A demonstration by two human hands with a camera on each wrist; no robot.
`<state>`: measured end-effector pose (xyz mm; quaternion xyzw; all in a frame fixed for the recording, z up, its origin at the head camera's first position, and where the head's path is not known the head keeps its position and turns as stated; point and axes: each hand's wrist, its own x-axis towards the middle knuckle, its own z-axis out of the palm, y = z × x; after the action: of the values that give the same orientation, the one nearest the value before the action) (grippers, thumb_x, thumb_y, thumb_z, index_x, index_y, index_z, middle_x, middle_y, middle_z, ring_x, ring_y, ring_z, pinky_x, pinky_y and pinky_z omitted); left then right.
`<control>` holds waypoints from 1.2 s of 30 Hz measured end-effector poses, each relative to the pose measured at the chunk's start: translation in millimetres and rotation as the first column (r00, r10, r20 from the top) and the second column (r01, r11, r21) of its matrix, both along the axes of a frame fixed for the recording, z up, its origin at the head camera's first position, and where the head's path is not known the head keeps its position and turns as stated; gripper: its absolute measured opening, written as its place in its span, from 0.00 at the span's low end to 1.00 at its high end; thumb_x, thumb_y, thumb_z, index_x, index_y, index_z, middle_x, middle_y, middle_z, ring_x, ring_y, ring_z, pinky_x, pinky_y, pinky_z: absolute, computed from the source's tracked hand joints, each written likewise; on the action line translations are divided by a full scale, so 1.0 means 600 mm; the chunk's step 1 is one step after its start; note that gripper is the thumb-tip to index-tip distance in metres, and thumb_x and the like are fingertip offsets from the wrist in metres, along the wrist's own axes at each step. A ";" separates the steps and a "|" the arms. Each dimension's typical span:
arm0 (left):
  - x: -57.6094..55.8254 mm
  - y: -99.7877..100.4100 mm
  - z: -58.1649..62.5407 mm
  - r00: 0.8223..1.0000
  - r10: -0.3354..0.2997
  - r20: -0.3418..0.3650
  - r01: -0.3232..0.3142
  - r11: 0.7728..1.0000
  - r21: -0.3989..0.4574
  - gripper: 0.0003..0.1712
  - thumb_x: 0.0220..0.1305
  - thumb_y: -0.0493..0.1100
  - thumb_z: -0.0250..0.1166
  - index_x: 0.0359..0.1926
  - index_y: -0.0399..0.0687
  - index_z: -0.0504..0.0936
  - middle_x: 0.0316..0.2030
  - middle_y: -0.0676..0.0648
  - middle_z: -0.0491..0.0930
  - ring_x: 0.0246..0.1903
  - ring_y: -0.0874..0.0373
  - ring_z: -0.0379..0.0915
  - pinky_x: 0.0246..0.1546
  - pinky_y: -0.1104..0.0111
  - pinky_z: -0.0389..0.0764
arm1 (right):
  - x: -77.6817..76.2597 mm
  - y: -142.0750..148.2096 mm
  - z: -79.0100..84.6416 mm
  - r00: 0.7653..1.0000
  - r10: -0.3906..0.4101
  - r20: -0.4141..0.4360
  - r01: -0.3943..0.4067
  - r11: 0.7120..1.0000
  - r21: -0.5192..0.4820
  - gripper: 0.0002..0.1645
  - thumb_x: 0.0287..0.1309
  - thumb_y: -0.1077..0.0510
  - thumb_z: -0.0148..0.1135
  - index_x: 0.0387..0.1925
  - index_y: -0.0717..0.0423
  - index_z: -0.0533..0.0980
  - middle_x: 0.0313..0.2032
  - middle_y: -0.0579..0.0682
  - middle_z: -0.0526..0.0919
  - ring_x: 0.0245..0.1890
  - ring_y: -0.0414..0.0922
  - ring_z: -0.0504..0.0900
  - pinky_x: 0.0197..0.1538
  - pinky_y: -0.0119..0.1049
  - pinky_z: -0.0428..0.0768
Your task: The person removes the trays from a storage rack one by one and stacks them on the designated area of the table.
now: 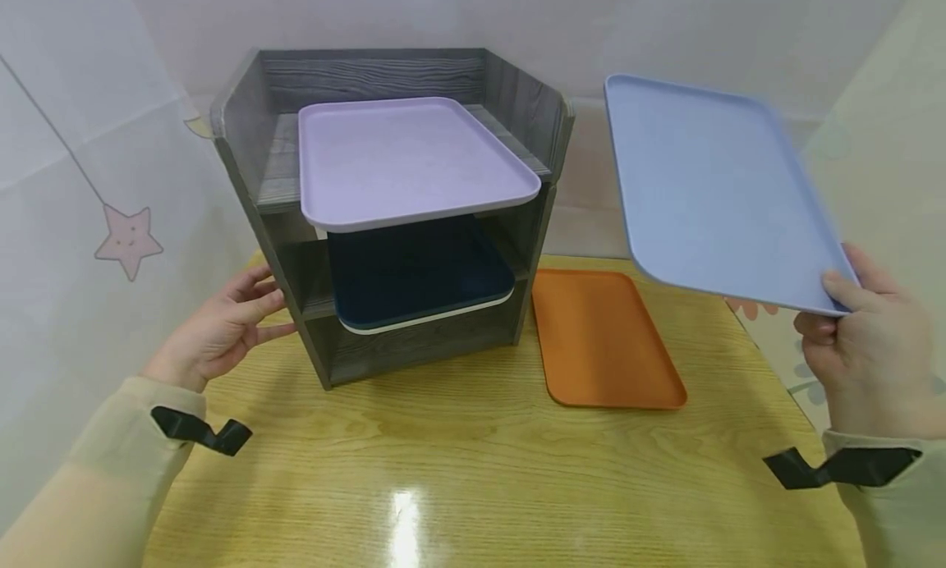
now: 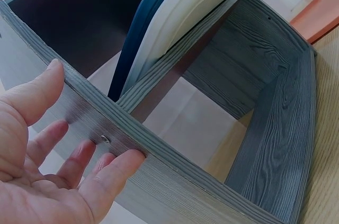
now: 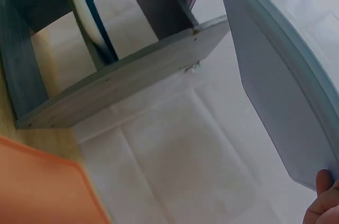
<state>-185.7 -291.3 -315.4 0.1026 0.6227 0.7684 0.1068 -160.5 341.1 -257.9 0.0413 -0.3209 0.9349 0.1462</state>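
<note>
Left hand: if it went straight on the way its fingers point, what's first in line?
The gray shelf's left side panel. The left hand has its fingers right at it, apparently touching, though exact contact is hard to judge.

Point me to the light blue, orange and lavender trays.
Light blue tray (image 1: 717,192): head view, middle of its flat face.
Orange tray (image 1: 609,338): head view, middle of its base.
Lavender tray (image 1: 414,162): head view, centre of its surface.
</note>
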 end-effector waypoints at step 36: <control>0.001 0.001 0.000 1.000 0.001 -0.002 -0.001 1.000 -0.013 0.29 0.72 0.34 0.52 0.69 0.50 0.56 0.56 0.45 0.61 0.51 0.59 0.73 0.46 0.62 0.80 | -0.005 0.013 -0.164 0.964 0.017 0.265 -0.057 0.988 0.145 0.32 0.68 0.68 0.48 0.70 0.43 0.62 0.38 0.50 0.85 0.15 0.43 0.69 0.15 0.29 0.58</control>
<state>-184.9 -290.7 -315.2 0.1024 0.6278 0.7642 0.1067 -163.8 348.8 -356.6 -0.0662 -0.4065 0.9076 0.0813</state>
